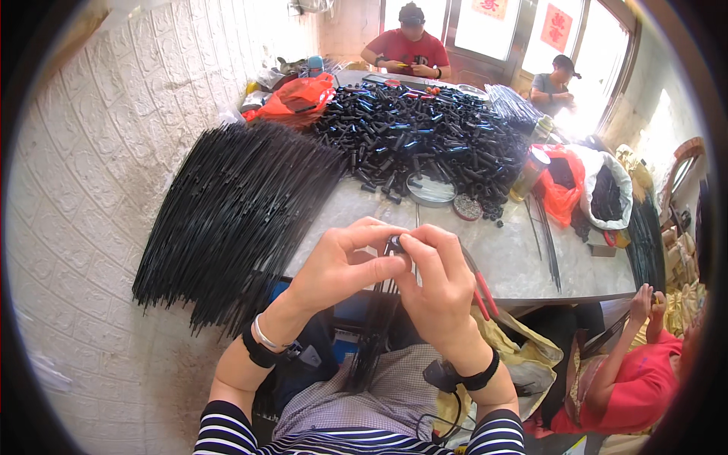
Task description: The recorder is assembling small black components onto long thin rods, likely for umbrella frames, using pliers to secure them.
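Both hands meet in front of the table's near edge. My left hand (341,262) pinches a small black cylindrical part (394,244) between thumb and fingers. On its other side, the fingertips of my right hand (440,277) press against the same part. Thin black rods (370,345) hang below the hands toward my lap; whether they join the part is hidden by my fingers. Just right of my right hand, a red-handled tool (483,294) sticks out at the table edge, its working end partly covered.
A big sheaf of black rods (235,220) lies left. Short black tubes (425,136) are heaped mid-table, beside a round dish (431,194) and small tin (467,207). Orange bags (292,98) and a white bag (626,201) stand around. Several people work nearby, one (622,379) close right.
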A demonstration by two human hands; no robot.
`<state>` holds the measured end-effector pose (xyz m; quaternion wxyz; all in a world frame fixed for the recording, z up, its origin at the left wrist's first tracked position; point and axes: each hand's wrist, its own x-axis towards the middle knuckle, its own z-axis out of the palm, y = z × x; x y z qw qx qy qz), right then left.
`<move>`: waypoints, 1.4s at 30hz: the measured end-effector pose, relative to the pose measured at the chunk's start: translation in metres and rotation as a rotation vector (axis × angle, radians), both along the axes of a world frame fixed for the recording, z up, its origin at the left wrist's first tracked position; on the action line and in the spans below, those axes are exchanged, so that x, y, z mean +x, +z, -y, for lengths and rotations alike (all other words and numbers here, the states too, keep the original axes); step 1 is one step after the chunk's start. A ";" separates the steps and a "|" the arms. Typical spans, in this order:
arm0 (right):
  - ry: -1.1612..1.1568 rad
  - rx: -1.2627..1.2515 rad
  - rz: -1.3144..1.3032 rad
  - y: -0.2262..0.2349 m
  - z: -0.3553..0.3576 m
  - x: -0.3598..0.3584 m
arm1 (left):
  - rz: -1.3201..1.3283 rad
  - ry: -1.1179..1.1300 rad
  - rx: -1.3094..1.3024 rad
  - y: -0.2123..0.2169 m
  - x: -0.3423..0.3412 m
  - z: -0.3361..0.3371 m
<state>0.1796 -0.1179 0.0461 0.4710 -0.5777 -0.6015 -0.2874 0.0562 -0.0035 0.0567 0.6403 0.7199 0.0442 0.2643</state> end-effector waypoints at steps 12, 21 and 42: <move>0.323 -0.113 -0.702 -0.010 0.006 -0.007 | 0.046 -0.097 -0.054 -0.011 0.001 -0.014; 0.395 -0.076 -0.613 -0.011 0.009 -0.008 | 0.150 -0.118 -0.038 -0.021 0.002 -0.012; 0.571 -0.223 -1.096 -0.013 0.013 -0.001 | 0.219 -0.264 -0.134 -0.031 0.001 -0.011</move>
